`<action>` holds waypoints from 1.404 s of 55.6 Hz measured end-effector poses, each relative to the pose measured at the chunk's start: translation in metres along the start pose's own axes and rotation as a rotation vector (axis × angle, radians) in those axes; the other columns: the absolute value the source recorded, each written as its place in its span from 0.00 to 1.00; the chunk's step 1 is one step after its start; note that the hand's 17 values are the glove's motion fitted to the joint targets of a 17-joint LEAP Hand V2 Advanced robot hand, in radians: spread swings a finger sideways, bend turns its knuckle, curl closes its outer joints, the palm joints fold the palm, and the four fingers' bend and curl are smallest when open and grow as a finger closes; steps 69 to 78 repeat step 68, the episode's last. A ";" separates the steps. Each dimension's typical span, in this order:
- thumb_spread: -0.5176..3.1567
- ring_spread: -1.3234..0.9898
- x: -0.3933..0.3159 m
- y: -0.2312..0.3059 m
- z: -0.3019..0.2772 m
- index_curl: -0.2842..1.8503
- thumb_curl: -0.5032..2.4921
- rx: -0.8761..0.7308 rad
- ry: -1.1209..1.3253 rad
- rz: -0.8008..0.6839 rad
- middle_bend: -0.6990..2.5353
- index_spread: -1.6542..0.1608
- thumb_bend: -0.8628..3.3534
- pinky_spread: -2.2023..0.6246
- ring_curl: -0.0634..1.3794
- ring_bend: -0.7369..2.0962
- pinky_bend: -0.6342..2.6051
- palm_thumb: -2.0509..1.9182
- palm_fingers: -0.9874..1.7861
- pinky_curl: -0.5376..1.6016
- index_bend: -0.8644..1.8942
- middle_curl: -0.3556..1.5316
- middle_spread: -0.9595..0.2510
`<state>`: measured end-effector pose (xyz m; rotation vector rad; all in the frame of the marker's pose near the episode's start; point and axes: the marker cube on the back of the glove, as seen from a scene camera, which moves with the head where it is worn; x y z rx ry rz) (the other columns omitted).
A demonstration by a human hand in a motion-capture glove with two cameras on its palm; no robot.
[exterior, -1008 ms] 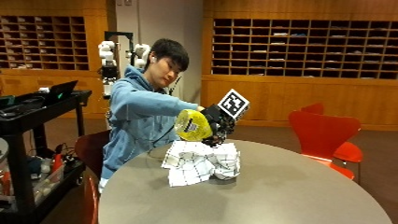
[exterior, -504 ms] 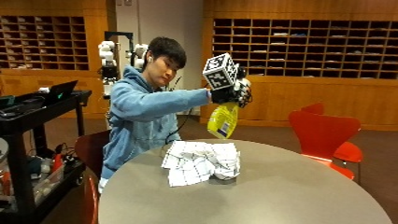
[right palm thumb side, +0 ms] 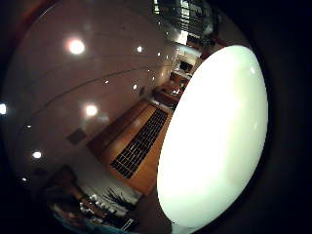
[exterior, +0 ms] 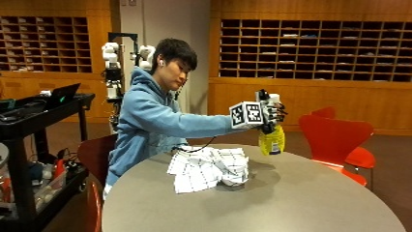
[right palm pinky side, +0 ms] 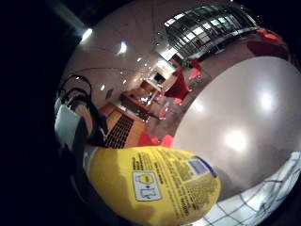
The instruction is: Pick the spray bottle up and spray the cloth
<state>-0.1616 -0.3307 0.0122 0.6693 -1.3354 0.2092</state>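
We see the yellow spray bottle (exterior: pixel 272 140) upright in the air, its body hanging below the gloved right hand (exterior: pixel 270 115), whose grip is clenched round the bottle's neck and head. In the little-finger-side palm view the bottle's labelled yellow body (right palm pinky side: pixel 155 186) fills the space just beside the palm, with the pale worktop (right palm pinky side: pixel 244 117) beyond it. Half a second ago the bottle was tilted, its base swung out under a higher hand; now the hand sits lower and the bottle stands straight. A second ago the hand and bottle were down against the cloth.

Below the grip and off toward the person's body, the white checked cloth (exterior: pixel 209 166) lies bunched on the round worktop (exterior: pixel 309 203), apart from the bottle. A corner of its grid pattern (right palm pinky side: pixel 263 197) shows past the bottle's base in the palm view. The cloth lies much as it did before.

Beyond the grip, on the far side from the person, a red chair (exterior: pixel 334 137) stands at the worktop's edge. The person's blue sleeve (exterior: pixel 193 126) stretches out straight to the gloved hand.
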 end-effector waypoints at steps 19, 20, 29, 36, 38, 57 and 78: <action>0.27 0.50 0.050 0.022 0.063 0.36 0.41 -0.067 0.029 0.034 0.40 0.80 0.20 0.70 0.36 0.50 0.36 0.73 0.83 0.44 0.37 0.46 0.69; 0.27 0.50 0.051 0.023 0.064 0.36 0.41 -0.074 0.034 0.032 0.40 0.80 0.20 0.70 0.36 0.50 0.36 0.73 0.83 0.44 0.37 0.46 0.69; 0.30 0.50 0.053 0.026 0.067 0.34 0.40 -0.180 0.087 0.016 0.39 0.80 0.20 0.70 0.35 0.50 0.37 0.73 0.81 0.44 0.36 0.45 0.69; 0.35 0.50 0.044 0.031 0.051 0.32 0.38 -0.271 0.137 -0.046 0.35 0.79 0.19 0.72 0.35 0.48 0.37 0.71 0.69 0.44 0.33 0.43 0.68; 0.36 0.51 0.040 0.032 0.042 0.31 0.37 -0.273 0.141 -0.062 0.34 0.79 0.19 0.73 0.35 0.47 0.37 0.70 0.65 0.45 0.33 0.43 0.69; 0.40 0.53 -0.005 0.040 -0.072 0.24 0.32 -0.184 0.099 -0.143 0.31 0.77 0.20 0.81 0.32 0.46 0.36 0.66 0.55 0.42 0.34 0.41 0.71; 0.40 0.54 -0.021 0.054 -0.131 0.24 0.31 -0.143 0.109 -0.216 0.31 0.77 0.20 0.82 0.31 0.45 0.35 0.66 0.56 0.42 0.35 0.41 0.72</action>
